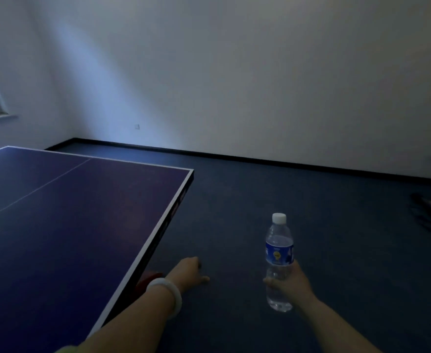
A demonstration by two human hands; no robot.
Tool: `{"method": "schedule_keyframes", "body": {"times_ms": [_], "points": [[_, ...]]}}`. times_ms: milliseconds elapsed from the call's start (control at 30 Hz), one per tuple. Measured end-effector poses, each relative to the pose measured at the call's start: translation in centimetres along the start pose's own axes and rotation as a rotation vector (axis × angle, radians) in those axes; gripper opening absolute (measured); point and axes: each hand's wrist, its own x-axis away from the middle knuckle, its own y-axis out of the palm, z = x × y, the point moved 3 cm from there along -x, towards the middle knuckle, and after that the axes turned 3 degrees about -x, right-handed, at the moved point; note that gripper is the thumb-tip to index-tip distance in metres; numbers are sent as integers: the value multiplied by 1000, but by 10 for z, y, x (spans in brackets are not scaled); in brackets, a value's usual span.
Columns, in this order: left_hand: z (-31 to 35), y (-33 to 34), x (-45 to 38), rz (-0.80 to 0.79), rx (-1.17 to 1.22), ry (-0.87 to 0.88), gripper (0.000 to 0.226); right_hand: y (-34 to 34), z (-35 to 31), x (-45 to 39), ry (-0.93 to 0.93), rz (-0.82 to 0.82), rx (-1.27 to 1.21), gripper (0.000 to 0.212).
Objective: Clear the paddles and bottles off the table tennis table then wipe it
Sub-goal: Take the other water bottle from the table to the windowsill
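The right hand (pixel 289 278) is gripping a bottle (pixel 279 261) upright, fingers curled round its lower half, out over the floor (pixel 336 225) beside the desk (pixel 69 225). The left hand (pixel 190 272), a bangle (pixel 164 296) on its wrist, is reaching past the desk edge, fingers curled downward; whether they are holding the red thing (pixel 149 278) just under the edge, I cannot tell.

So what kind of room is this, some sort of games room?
Probably, yes: a sparse indoor games or recreation room. A blue table tennis table with white lines fills the left, the floor is dark sports-type flooring, and the walls are bare white. The right hand holds a water bottle.
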Motion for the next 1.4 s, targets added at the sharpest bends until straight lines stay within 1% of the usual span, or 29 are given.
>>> {"method": "schedule_keyframes", "body": {"times_ms": [100,233,333,467,533,667,733,933,1033,1200,1300,1400], "points": [[24,-29,-66,-14,10,44,54,-8,-18,-67,24,22,43,42],[60,-52,-146,-27,20,82,54,-14,-38,-145,66,66,14,35],[85,-72,-213,-27,22,102,54,-16,-54,-222,46,51,-6,32],[118,-109,-312,9,24,79,56,-17,-81,-342,11,-33,-37,45],[131,-131,-359,27,33,47,55,-17,-99,-405,-9,-80,-29,48],[147,-183,-444,89,32,-29,54,-5,-140,-517,-35,-186,23,55],[151,-205,-483,114,47,-58,55,5,-159,-566,-27,-205,6,59],[140,-257,-591,129,60,-132,56,57,-188,-698,14,-272,86,61],[126,-295,-658,154,73,-156,54,94,-210,-771,12,-312,102,55],[94,-373,-779,210,151,-187,54,161,-266,-900,-31,-374,89,53],[75,-417,-843,223,166,-221,54,198,-304,-972,-47,-433,146,57],[59,-454,-905,234,200,-257,53,226,-342,-1041,-51,-437,138,58]]}}
